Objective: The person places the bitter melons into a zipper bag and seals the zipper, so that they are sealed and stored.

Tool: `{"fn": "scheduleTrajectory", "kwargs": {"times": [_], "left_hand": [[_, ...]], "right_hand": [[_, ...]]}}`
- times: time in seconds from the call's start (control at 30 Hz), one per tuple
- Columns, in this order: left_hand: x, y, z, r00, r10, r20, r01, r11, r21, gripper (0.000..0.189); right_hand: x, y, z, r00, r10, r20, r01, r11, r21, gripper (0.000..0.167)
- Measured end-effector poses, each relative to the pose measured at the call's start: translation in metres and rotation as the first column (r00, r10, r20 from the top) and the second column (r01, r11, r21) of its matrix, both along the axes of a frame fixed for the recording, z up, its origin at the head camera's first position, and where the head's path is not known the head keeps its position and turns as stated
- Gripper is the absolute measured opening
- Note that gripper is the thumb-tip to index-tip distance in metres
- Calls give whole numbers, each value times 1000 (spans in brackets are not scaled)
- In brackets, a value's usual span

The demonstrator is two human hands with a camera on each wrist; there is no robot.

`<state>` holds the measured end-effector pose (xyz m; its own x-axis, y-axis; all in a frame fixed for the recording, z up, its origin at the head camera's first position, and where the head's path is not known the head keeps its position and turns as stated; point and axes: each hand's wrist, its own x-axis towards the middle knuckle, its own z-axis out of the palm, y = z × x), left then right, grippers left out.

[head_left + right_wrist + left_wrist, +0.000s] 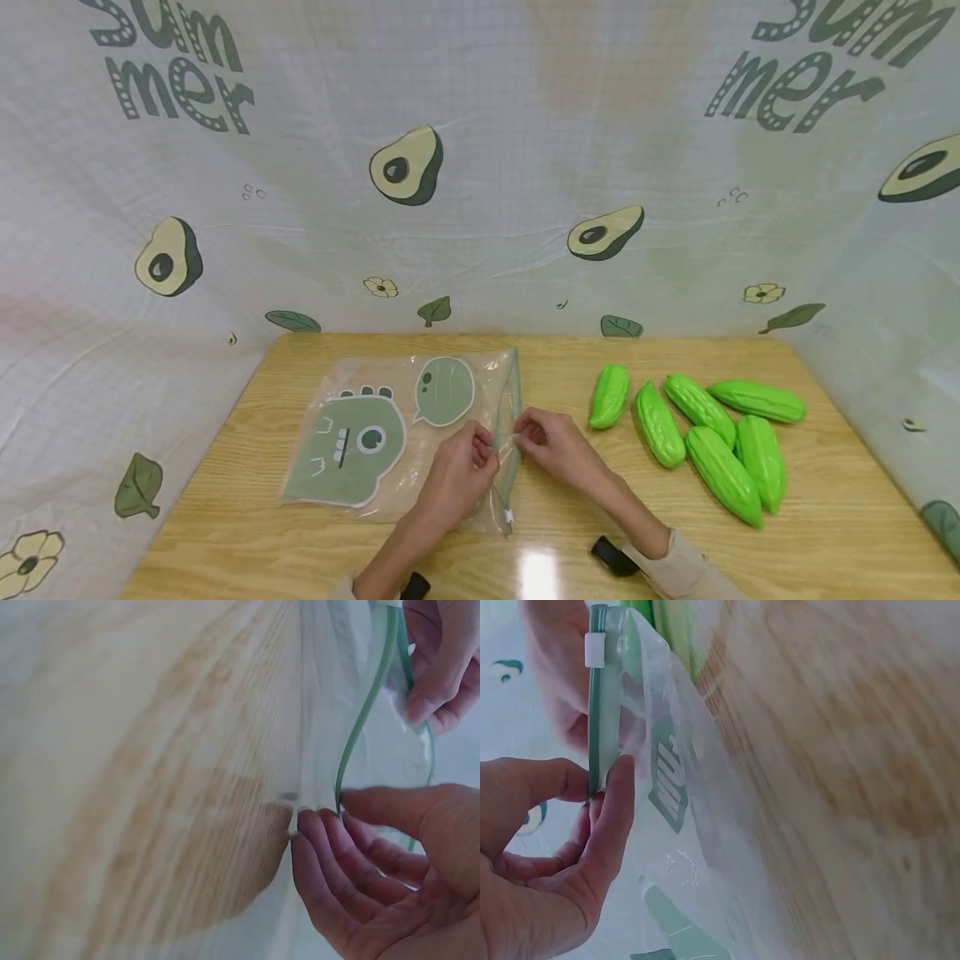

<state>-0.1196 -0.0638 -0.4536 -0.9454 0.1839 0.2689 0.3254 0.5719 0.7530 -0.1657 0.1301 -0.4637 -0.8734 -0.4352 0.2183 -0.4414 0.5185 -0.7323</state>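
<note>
A clear zipper bag [442,450] printed with a green one-eyed monster lies flat on the table, its opening edge toward the right. Along that edge runs a green zip strip, with a white slider [508,517] at the near end. My left hand [459,471] pinches one lip of the opening between thumb and fingers. From the other side, my right hand [551,446] pinches the opposite lip. In the right wrist view the two green strips [365,712] stand apart, with a gap between them.
Several bright green bitter melons [723,471] lie loosely grouped on the right side of the wooden table [570,533]. One melon [610,396] is nearest the bag. A patterned cloth [502,275] hangs behind the table and along both sides.
</note>
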Motion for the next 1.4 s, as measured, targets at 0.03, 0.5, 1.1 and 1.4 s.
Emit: {"fn": "scheduleTrajectory", "kwargs": {"times": [0.03,0.5,1.1,1.4], "left_hand": [[1,1,1,1000,14,-8,-14,1000,-1,17],[9,3,11,985,146,-90,-140,987,73,20],[9,2,6,980,-12,200,-73,909,411,12],[6,8,-1,978,-64,200,-37,884,466,14]], "right_hand": [[0,1,0,1000,-6,3,6,1000,3,8],[-1,11,-1,997,-19,73,15,998,55,16],[0,20,2,993,-27,115,16,995,94,17],[5,22,2,998,-57,38,52,991,121,19]]}}
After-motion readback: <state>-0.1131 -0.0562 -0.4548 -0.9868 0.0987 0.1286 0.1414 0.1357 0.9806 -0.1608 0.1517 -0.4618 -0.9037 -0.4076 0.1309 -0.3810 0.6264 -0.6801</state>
